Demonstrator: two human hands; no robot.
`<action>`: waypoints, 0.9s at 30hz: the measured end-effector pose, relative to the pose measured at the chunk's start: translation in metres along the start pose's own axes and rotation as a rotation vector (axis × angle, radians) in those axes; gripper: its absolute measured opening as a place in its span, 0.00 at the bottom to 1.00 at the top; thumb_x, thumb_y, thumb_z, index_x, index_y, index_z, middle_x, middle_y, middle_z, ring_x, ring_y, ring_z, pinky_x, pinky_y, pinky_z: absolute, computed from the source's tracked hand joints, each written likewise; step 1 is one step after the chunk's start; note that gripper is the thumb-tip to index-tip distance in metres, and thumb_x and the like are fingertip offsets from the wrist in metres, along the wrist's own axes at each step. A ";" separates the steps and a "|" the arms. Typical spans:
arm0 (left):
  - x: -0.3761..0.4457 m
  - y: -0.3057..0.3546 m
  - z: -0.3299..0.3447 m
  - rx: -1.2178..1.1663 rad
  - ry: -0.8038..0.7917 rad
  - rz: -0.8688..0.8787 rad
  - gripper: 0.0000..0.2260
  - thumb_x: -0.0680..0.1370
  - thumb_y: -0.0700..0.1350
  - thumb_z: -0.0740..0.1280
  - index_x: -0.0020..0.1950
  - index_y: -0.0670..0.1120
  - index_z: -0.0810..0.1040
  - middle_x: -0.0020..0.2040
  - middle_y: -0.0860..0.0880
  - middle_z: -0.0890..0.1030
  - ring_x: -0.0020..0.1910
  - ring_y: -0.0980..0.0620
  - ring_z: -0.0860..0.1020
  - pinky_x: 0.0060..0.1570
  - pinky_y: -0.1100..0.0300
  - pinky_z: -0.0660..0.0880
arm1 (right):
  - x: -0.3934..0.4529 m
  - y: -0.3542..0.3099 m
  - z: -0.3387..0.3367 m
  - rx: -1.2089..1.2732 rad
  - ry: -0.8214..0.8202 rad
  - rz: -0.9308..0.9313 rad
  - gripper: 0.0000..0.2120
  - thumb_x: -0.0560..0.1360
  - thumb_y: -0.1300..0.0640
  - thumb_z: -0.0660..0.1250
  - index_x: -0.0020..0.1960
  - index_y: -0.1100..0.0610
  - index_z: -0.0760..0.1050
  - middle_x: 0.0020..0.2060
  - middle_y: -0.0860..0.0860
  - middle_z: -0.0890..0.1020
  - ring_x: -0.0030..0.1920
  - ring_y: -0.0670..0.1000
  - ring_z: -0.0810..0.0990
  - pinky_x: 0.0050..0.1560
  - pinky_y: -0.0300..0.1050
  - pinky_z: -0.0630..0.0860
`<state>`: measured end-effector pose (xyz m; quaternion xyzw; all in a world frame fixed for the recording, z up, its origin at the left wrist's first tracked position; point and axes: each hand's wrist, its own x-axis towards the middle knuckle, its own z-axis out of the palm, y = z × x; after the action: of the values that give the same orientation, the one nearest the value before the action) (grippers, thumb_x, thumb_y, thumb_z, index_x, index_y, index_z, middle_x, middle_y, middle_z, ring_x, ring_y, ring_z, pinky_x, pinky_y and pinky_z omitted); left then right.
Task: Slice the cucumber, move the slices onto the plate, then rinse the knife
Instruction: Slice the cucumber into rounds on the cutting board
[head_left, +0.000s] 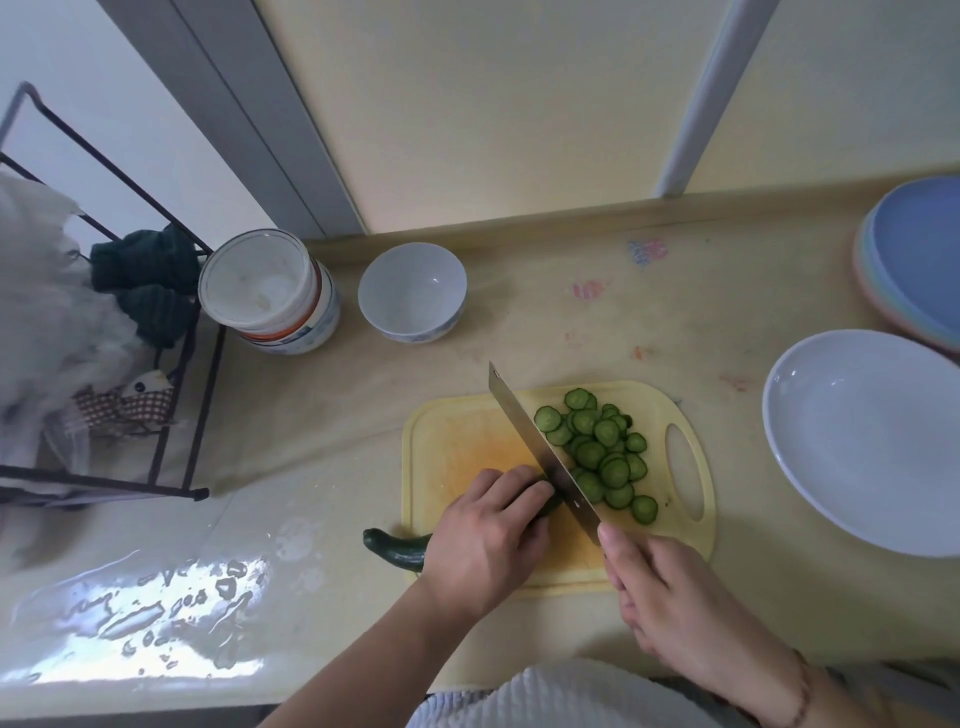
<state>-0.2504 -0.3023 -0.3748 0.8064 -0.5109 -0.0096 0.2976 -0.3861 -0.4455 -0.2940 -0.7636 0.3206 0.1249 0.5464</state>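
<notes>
Cucumber (397, 550) pinned on yellow cutting board (457, 447) under my curled left hand (485, 538) | right hand (670, 597) grips cleaver (540, 452), blade at cut end | slices (597, 452) piled right of blade | white plate (872, 447) right.

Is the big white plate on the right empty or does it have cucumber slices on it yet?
Empty. The white plate shows only bare surface; the cucumber slices all lie on the cutting board.

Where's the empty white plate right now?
In the head view the white plate sits on the counter at the right edge, just right of the yellow cutting board, in front of the stacked blue plates.
</notes>
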 end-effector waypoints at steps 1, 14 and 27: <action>0.000 0.000 0.000 -0.005 0.005 0.002 0.12 0.73 0.40 0.74 0.57 0.46 0.82 0.56 0.51 0.80 0.45 0.48 0.77 0.44 0.58 0.77 | -0.001 -0.001 -0.001 0.007 0.000 0.000 0.32 0.70 0.31 0.50 0.35 0.62 0.64 0.22 0.50 0.65 0.22 0.46 0.63 0.26 0.38 0.61; -0.003 -0.002 0.004 -0.001 0.021 -0.002 0.13 0.74 0.41 0.74 0.58 0.47 0.83 0.57 0.51 0.81 0.46 0.48 0.78 0.45 0.57 0.78 | 0.022 0.005 0.009 -0.070 -0.002 0.024 0.29 0.72 0.32 0.48 0.31 0.56 0.63 0.20 0.48 0.65 0.21 0.46 0.63 0.30 0.43 0.64; -0.003 0.002 0.004 -0.034 0.038 -0.018 0.10 0.75 0.40 0.73 0.56 0.44 0.83 0.55 0.49 0.80 0.50 0.47 0.78 0.49 0.58 0.78 | 0.020 0.000 -0.007 0.039 -0.069 0.097 0.25 0.79 0.38 0.50 0.34 0.57 0.63 0.20 0.48 0.63 0.18 0.47 0.61 0.20 0.37 0.59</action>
<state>-0.2544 -0.3026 -0.3779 0.8059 -0.4976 -0.0055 0.3208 -0.3720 -0.4593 -0.3021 -0.7316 0.3404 0.1711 0.5653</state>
